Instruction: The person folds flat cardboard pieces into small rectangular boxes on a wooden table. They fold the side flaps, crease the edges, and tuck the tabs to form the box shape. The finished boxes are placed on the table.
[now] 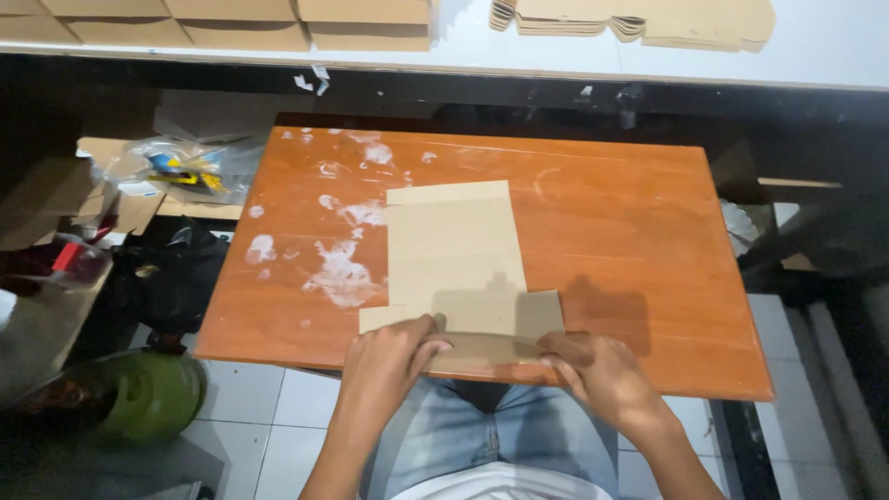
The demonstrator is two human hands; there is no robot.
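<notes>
Pinching near flap of flat cardboard box blank point(454, 255) with left hand point(389, 356) and right hand point(597, 370), fingers closed on it. Long axis extending away from both hands across orange table point(630, 241), hands equally near.

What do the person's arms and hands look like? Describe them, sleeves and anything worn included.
The left hand and right hand are bare, with no gloves, rings or watch in view. Both forearms are uncovered as far as the frame shows, with no sleeves visible. Fingers are bare too.
</notes>
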